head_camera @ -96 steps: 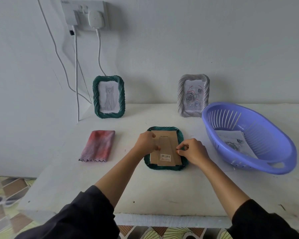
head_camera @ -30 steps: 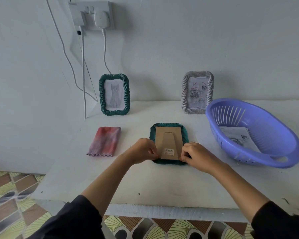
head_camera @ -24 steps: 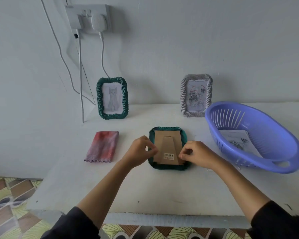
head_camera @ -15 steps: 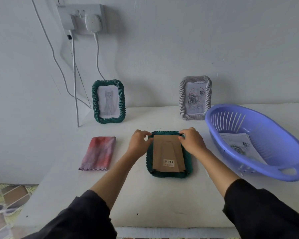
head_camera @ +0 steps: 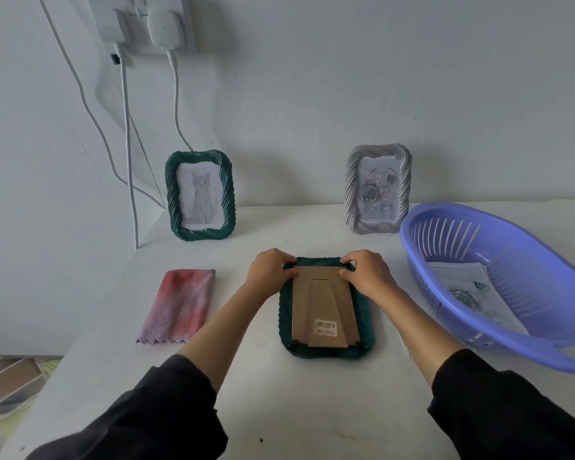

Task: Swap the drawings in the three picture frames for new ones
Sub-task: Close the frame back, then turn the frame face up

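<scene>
A dark green frame (head_camera: 365, 330) lies face down mid-table, its brown cardboard back (head_camera: 324, 310) with a barcode sticker facing up. My left hand (head_camera: 269, 272) pinches the frame's far left corner and my right hand (head_camera: 367, 272) pinches its far right corner, fingertips at the back's top edge. A second green frame (head_camera: 200, 195) with a cat drawing stands against the wall at the left. A silver frame (head_camera: 377, 189) with a rose drawing stands to the right. Loose drawings (head_camera: 468, 290) lie in the purple basket (head_camera: 478, 340).
A folded red-pink cloth (head_camera: 180, 305) lies left of the face-down frame. White cables (head_camera: 128, 180) hang from a wall socket (head_camera: 143, 21) down to the table's back left corner. The table's left edge drops to a patterned floor (head_camera: 10, 380).
Both hands moved from the near corners of the face-down frame up to its far corners. The frame has stayed flat on the table.
</scene>
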A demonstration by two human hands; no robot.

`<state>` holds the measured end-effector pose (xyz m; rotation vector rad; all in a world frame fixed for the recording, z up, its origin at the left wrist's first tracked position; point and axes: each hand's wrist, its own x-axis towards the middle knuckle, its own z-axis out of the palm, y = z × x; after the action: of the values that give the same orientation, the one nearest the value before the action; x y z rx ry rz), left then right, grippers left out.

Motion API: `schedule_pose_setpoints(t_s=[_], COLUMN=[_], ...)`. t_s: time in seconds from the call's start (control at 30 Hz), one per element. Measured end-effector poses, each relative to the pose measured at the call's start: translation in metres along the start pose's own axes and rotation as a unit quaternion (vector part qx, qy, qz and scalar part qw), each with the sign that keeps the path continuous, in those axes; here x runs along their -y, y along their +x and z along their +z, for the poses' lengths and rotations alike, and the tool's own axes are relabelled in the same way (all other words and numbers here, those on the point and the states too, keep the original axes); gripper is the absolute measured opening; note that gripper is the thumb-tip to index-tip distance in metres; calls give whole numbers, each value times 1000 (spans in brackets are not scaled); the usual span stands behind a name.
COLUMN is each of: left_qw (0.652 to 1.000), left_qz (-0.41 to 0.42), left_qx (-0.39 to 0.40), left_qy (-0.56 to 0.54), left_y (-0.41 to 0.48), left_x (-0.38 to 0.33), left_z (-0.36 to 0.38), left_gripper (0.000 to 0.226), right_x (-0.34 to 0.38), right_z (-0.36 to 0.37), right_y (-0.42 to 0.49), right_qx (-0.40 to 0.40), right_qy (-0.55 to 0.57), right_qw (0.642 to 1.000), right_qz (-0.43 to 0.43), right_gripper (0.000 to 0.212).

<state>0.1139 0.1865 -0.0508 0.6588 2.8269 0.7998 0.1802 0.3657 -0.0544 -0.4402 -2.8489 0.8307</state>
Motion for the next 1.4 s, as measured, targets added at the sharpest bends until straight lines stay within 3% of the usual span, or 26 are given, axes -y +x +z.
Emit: schedule_pose_setpoints(t_s=[0.53,1.07,1.4], left_qw=[997,998,998], left_qz=[17,35,29], left_qx=[68,57,11], left_qy=[7,-8,-51], left_y=[15,15,7], left_x=[2,5,8], left_z=[-10,-8,-2], left_gripper=[40,31,27], right_x=[-4,-4,-3], right_z=[7,8,11], right_y=[-2,-4,-10], right_qx=[-33,-30,-41], right_qy=[22,31,-3], right_qw=[999,999,999], right_qz=[-16,-16,-10], right_gripper=[26,21,21])
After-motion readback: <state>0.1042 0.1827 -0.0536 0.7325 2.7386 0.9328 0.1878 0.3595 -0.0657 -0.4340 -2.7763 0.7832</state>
